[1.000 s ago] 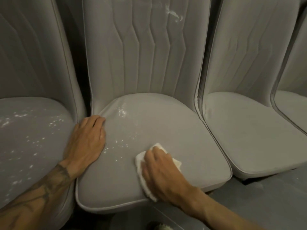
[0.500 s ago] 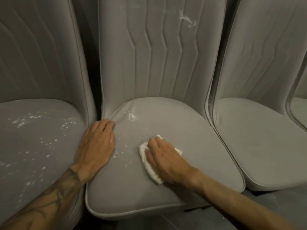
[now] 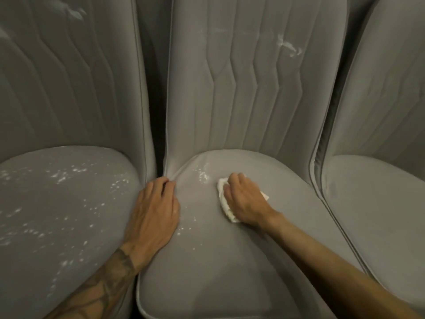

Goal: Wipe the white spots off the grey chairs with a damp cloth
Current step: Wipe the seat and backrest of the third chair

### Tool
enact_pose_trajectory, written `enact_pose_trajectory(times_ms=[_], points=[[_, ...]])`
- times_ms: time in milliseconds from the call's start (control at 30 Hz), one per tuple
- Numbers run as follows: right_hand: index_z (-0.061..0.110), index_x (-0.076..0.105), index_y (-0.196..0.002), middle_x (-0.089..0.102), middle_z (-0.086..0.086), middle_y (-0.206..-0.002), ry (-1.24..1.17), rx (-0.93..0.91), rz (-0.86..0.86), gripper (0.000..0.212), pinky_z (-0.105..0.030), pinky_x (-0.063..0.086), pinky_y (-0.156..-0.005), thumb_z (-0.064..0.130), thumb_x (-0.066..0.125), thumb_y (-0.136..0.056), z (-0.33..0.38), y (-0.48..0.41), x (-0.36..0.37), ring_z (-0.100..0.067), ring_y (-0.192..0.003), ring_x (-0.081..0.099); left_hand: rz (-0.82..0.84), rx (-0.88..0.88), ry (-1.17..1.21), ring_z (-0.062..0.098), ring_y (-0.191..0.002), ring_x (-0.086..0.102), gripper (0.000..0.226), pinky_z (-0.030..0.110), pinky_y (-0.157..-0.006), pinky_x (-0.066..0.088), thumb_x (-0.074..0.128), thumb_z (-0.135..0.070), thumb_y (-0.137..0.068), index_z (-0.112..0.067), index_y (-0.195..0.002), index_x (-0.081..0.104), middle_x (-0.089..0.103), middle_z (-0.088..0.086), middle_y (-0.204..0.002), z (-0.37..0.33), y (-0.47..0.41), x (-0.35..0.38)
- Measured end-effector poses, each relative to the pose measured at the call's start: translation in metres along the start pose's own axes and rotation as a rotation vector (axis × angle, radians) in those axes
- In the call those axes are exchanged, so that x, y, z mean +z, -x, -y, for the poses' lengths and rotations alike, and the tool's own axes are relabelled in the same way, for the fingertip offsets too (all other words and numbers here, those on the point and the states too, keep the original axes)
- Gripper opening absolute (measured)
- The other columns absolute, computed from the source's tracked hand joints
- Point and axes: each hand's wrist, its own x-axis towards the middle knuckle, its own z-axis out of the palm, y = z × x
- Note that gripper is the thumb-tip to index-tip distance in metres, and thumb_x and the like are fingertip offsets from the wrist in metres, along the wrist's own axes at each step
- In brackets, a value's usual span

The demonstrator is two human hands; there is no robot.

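Three grey padded chairs stand side by side. On the middle chair's seat (image 3: pixel 230 261) my right hand (image 3: pixel 245 199) presses a folded white cloth (image 3: pixel 224 196) flat, near the back of the cushion. White spots (image 3: pixel 203 174) lie just left of the cloth, and a few more (image 3: pixel 186 229) sit nearer the front. My left hand (image 3: pixel 154 212) rests palm down on the seat's left edge, holding nothing. A white smear (image 3: pixel 288 46) marks the middle backrest. The left chair's seat (image 3: pixel 34 261) is covered with many white spots (image 3: pixel 69 173).
The right chair's seat (image 3: pixel 377 208) shows no spots. A dark narrow gap (image 3: pixel 157 111) separates the left and middle backrests. A faint white mark (image 3: pixel 73 12) sits high on the left backrest.
My right hand has slid the cloth away from me, from the seat's front towards the back and the spots there. The left hand has stayed on the seat's left edge. The view shifted left.
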Motion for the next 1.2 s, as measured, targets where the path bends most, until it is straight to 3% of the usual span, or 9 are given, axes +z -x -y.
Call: enact_pose_trajectory(times_ms=[67, 233, 433, 533, 600, 833, 1000, 1133, 1200], points=[[0.008, 0.049, -0.108, 0.051, -0.015, -0.111, 0.073, 0.025, -0.005, 0.028, -0.049, 0.039, -0.083, 0.028, 0.028, -0.106, 0.010, -0.013, 0.002, -0.036, -0.101, 0.049, 0.002, -0.006, 0.006, 0.030, -0.107, 0.054, 0.034, 0.045, -0.093, 0.047, 0.042, -0.021, -0.098, -0.009, -0.123, 0.060, 0.055, 0.011, -0.126, 0.001, -0.001, 0.002], [0.013, 0.048, -0.096, 0.051, -0.011, -0.099, -0.088, -0.324, 0.039, 0.034, -0.046, 0.038, -0.076, 0.036, 0.024, -0.105, 0.038, 0.004, 0.016, -0.031, -0.087, 0.047, 0.016, -0.019, 0.001, 0.028, -0.110, 0.055, 0.033, 0.043, -0.094, 0.047, 0.042, -0.021, -0.097, -0.011, -0.122, 0.061, 0.055, 0.009, -0.128, 0.001, -0.001, 0.003], [0.008, 0.047, -0.111, 0.053, -0.015, -0.115, 0.043, 0.040, 0.041, 0.027, -0.047, 0.041, -0.088, 0.029, 0.030, -0.106, 0.004, -0.068, 0.012, -0.036, -0.105, 0.051, 0.027, -0.038, 0.005, 0.024, -0.108, 0.054, 0.035, 0.041, -0.094, 0.047, 0.039, -0.024, -0.099, -0.013, -0.124, 0.060, 0.054, 0.006, -0.128, 0.000, -0.002, 0.001], [0.007, 0.053, -0.096, 0.056, -0.018, -0.098, -0.049, -0.180, -0.053, 0.025, -0.047, 0.045, -0.071, 0.025, 0.036, -0.102, 0.037, -0.060, 0.029, -0.038, -0.089, 0.054, 0.042, -0.058, 0.005, 0.026, -0.111, 0.055, 0.037, 0.042, -0.096, 0.047, 0.039, -0.025, -0.098, -0.013, -0.125, 0.061, 0.055, 0.008, -0.130, 0.000, -0.002, 0.001], [0.009, 0.050, -0.097, 0.054, -0.016, -0.098, -0.106, -0.263, -0.002, 0.031, -0.048, 0.043, -0.073, 0.033, 0.031, -0.102, 0.037, -0.050, 0.031, -0.037, -0.090, 0.052, 0.059, -0.071, 0.005, 0.026, -0.112, 0.056, 0.038, 0.041, -0.097, 0.047, 0.040, -0.025, -0.099, -0.012, -0.127, 0.062, 0.056, 0.008, -0.132, 0.000, -0.003, 0.002], [0.007, 0.046, -0.116, 0.052, -0.017, -0.121, 0.037, 0.085, 0.024, 0.030, -0.047, 0.039, -0.091, 0.030, 0.029, -0.106, 0.007, -0.102, 0.026, -0.036, -0.112, 0.050, 0.073, -0.077, 0.001, 0.024, -0.111, 0.054, 0.037, 0.040, -0.096, 0.047, 0.036, -0.026, -0.099, -0.016, -0.126, 0.059, 0.052, 0.004, -0.132, -0.002, -0.004, 0.001], [0.007, 0.050, -0.103, 0.053, -0.018, -0.105, -0.105, -0.264, 0.026, 0.026, -0.049, 0.038, -0.081, 0.030, 0.037, -0.105, 0.029, -0.079, 0.037, -0.036, -0.098, 0.050, 0.078, -0.080, -0.014, 0.024, -0.113, 0.055, 0.039, 0.041, -0.097, 0.047, 0.037, -0.026, -0.098, -0.016, -0.128, 0.059, 0.053, 0.005, -0.134, 0.000, -0.004, 0.002], [0.005, 0.047, -0.111, 0.054, -0.020, -0.117, -0.052, 0.045, 0.048, 0.029, -0.047, 0.038, -0.091, 0.029, 0.032, -0.106, -0.015, -0.120, 0.026, -0.038, -0.110, 0.051, 0.050, -0.084, -0.031, 0.025, -0.111, 0.056, 0.032, 0.041, -0.093, 0.048, 0.042, -0.024, -0.097, -0.017, -0.123, 0.060, 0.053, 0.004, -0.130, -0.001, -0.005, 0.003], [0.005, 0.047, -0.113, 0.053, -0.019, -0.119, 0.039, 0.090, 0.032, 0.030, -0.047, 0.039, -0.090, 0.029, 0.031, -0.105, -0.010, -0.130, 0.029, -0.038, -0.111, 0.051, 0.056, -0.089, -0.030, 0.025, -0.112, 0.056, 0.032, 0.041, -0.095, 0.048, 0.042, -0.024, -0.097, -0.017, -0.123, 0.060, 0.053, 0.004, -0.130, -0.002, -0.005, 0.003]])
